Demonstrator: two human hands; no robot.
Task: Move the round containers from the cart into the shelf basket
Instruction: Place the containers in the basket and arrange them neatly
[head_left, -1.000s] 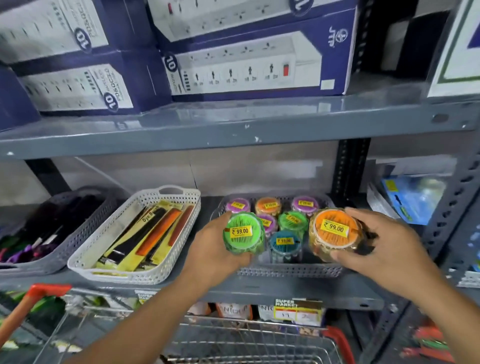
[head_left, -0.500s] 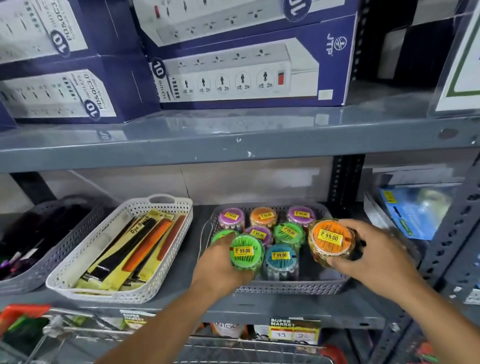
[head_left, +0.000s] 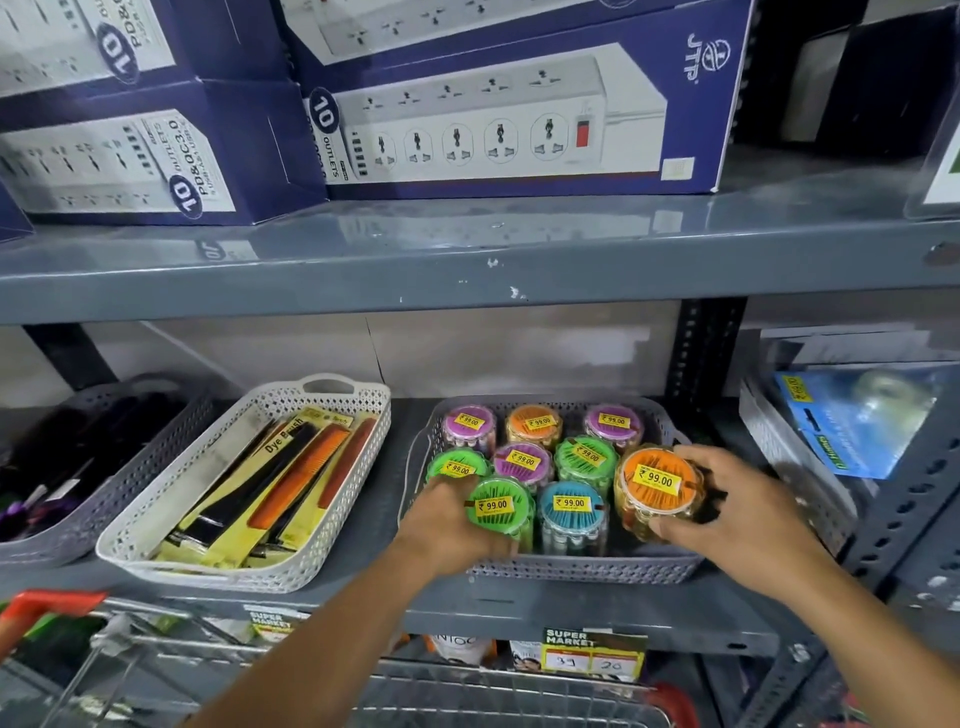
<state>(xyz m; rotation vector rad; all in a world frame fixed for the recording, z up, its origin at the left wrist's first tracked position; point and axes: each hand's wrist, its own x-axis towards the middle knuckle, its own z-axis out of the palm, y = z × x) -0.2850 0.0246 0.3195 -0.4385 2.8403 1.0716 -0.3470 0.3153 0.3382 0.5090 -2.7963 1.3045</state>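
Fingers (head_left: 680, 462) of the right hand (head_left: 748, 512) curled round an orange-lidded round container (head_left: 657, 480), thumb low on its near side, the rest over its far right edge; container held at the front right corner of the grey shelf basket (head_left: 587, 566), whether resting on the basket floor or just above it impossible to tell. Fingers of the left hand (head_left: 447, 525) wrapped round the left side of a green-lidded round container (head_left: 498, 506) at the front left of the same basket; fingertips hidden behind the container, grip closed on it. Between the two held containers, a blue-lidded one (head_left: 571, 506), touching or just beside the green one. Behind these, six more round containers upright in the basket; a green (head_left: 457, 465), a purple (head_left: 522, 460) and a green (head_left: 587, 454) in the middle row; a purple (head_left: 467, 423), an orange (head_left: 535, 423) and a purple (head_left: 613, 421) at the back; yellow price stickers reading 99.00 on every lid. To the left on the same shelf, a white basket (head_left: 156, 540) with combs and dye brushes; further left, a grey basket (head_left: 78, 525), contents dark and unclear. On the shelf above, blue boxes of power strips (head_left: 498, 104). At the bottom, wire cart (head_left: 130, 654) with an orange handle (head_left: 36, 608) at left, just beneath the forearms.
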